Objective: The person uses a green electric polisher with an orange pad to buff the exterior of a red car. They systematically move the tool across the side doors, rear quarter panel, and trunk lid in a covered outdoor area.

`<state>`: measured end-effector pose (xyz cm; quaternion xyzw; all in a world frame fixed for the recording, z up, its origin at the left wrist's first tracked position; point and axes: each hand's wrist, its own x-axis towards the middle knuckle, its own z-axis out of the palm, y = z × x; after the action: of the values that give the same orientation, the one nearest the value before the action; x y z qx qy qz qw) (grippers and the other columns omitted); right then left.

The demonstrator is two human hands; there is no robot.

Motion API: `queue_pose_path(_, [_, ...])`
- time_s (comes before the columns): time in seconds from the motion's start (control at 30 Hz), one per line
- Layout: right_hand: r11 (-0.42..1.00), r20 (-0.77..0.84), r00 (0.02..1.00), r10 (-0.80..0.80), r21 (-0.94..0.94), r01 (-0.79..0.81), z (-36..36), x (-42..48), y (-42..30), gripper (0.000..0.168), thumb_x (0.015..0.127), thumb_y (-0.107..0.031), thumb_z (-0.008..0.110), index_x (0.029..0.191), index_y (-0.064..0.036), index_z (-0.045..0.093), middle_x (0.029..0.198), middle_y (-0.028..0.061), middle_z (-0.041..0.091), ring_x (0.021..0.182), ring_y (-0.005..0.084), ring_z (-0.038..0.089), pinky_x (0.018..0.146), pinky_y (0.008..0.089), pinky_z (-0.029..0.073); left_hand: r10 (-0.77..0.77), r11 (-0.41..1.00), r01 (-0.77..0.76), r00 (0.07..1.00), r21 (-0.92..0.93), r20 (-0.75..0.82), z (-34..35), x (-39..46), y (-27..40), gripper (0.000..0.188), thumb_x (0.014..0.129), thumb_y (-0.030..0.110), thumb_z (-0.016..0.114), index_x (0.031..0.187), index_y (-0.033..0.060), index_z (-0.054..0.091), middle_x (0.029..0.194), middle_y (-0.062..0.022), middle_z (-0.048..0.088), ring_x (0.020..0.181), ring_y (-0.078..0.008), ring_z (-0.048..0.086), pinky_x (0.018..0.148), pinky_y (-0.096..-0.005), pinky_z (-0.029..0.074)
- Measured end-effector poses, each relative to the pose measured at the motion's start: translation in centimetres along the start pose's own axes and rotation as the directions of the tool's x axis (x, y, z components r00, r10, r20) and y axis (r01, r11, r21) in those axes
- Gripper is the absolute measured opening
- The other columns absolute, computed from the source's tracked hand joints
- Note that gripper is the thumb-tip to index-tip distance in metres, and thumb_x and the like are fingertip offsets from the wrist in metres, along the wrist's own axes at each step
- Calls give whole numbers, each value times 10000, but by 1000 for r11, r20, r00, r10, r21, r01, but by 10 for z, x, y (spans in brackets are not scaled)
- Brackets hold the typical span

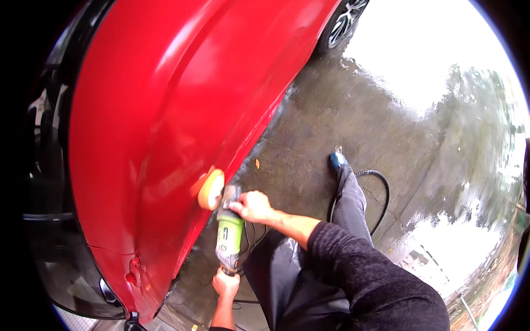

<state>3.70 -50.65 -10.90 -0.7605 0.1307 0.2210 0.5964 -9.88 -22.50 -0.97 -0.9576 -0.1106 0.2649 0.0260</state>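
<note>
A green and grey power polisher (230, 233) is held between my two hands, upright in the picture. My right hand (254, 207) grips it by the head, near the round pad. My left hand (226, 283) is wrapped around its rear end, by the cord. The yellow-orange foam pad (215, 182) faces the lower side of a glossy red car body panel (178, 124). An orange reflection shows in the paint beside the pad; whether the pad touches the panel I cannot tell.
Wet concrete ground (306, 124) lies beside the car. A dark hose (388, 190) loops around my leg near a blue shoe (338, 159). Thin cords (248, 236) hang behind the polisher. The car's wheel (343, 22) is at the top, its red door handle (135, 271) lower left.
</note>
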Motion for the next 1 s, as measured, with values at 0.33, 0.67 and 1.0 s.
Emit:
queue_pose_path(0.33, [998, -184, 981, -62, -6, 62, -124, 34, 51, 515, 866, -532, 686, 860, -23, 763, 814, 210, 720, 815, 356, 731, 763, 470, 560, 45, 990, -41, 999, -135, 23, 11, 36, 147, 489, 724, 261, 772, 1157, 52, 681, 935, -241, 734, 928, -439, 705, 837, -534, 552])
queue_pose_path(0.67, [916, -564, 801, -199, 183, 356, -303, 88, 117, 334, 984, -383, 678, 795, -109, 648, 621, -88, 486, 530, 28, 372, 481, 246, 233, 464, 834, -512, 852, -206, -242, 44, 181, 301, 301, 747, 211, 684, 959, 1, 649, 919, -229, 727, 904, -418, 710, 836, -520, 558])
queue_pose_path(1.0, [845, 14, 856, -517, -150, 513, 65, 29, 75, 280, 906, -295, 704, 978, -25, 696, 880, 228, 710, 850, 430, 706, 737, 508, 557, -107, 931, -182, 694, -318, -712, 237, 154, -24, 287, 689, 217, 790, 926, 72, 717, 843, -164, 723, 810, -411, 699, 733, -502, 562])
